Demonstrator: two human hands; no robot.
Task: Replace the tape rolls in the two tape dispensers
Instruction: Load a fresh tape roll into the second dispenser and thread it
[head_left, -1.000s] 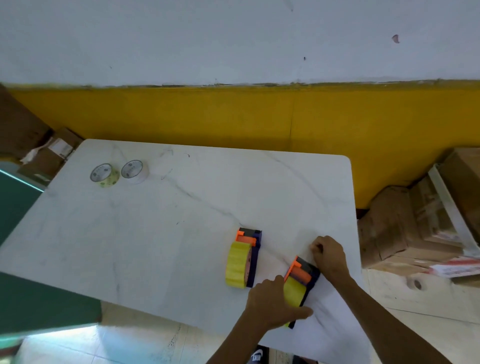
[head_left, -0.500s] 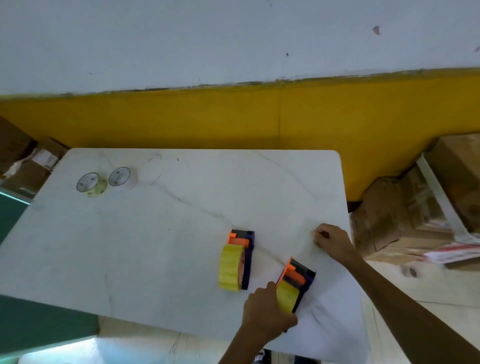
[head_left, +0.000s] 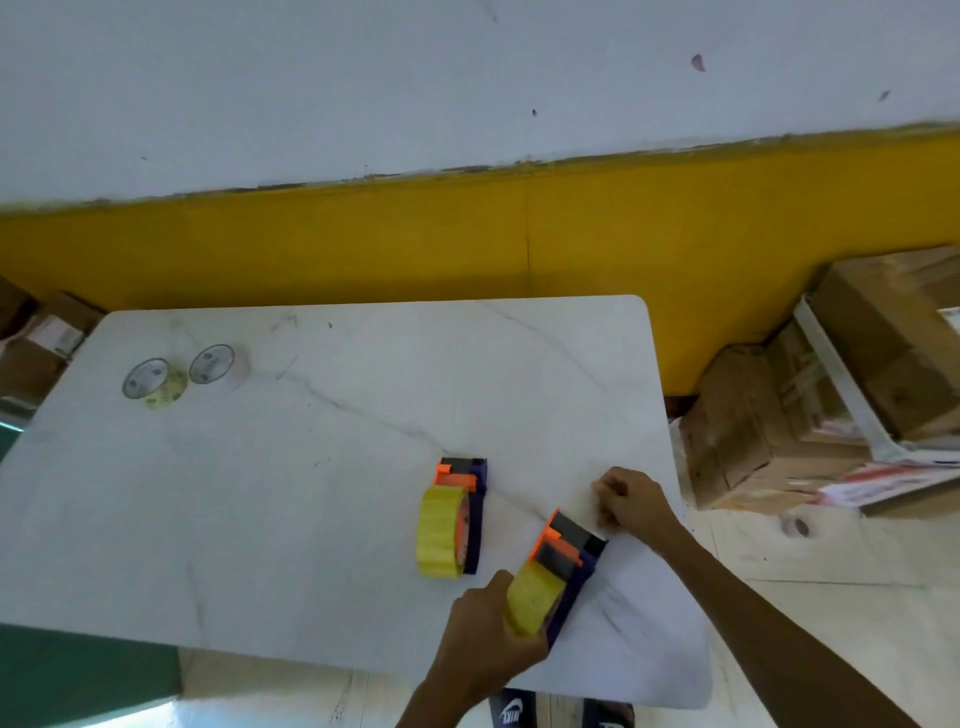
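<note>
A white marble-patterned table (head_left: 260, 519) stands against a wall (head_left: 467, 78) painted white above a yellow band (head_left: 363, 244). Cardboard boxes (head_left: 779, 426) are stacked on the floor to its right, and more boxes (head_left: 41, 338) sit at far left. Pale floor tiles (head_left: 779, 561) show below.

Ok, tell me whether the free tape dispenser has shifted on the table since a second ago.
No. The free tape dispenser still stands with its orange end at the dark vein in the table; only the camera moved.
</note>
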